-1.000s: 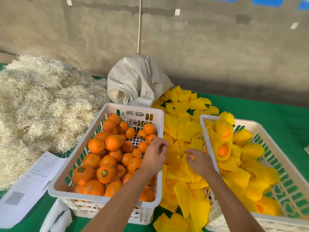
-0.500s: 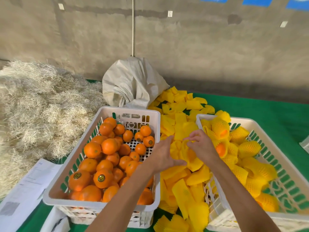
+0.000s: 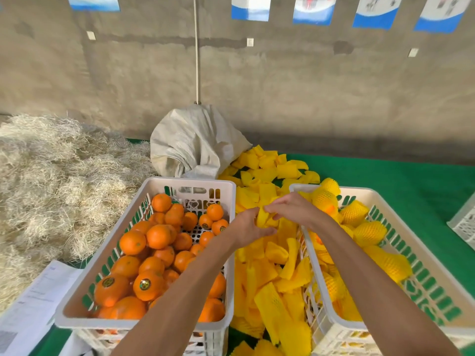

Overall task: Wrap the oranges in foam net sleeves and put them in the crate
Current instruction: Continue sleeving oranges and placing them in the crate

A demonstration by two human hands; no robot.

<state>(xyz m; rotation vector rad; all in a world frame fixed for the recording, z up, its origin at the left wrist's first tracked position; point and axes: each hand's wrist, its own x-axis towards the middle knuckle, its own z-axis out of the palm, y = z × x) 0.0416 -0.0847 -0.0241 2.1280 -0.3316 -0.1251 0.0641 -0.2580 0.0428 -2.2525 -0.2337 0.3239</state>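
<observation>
My left hand [image 3: 245, 228] and right hand [image 3: 293, 210] meet above a heap of sleeves [image 3: 277, 273], fingers of both pinched on one yellow sleeve [image 3: 266, 218] between them. Bare oranges [image 3: 154, 253] fill the left crate [image 3: 144, 322]. Wrapped oranges [image 3: 370, 227] lie in the right crate [image 3: 401, 209]. Both crates sit on the green worktop [image 3: 411, 176].

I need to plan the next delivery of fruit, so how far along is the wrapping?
Done: the right crate already holds a good layer of wrapped oranges. In hand: the left hand and right hand together hold one yellow foam sleeve above the loose sleeve pile; whether an orange is inside is hidden. Left: the left crate is still heaped with bare oranges, so much remains.
</observation>
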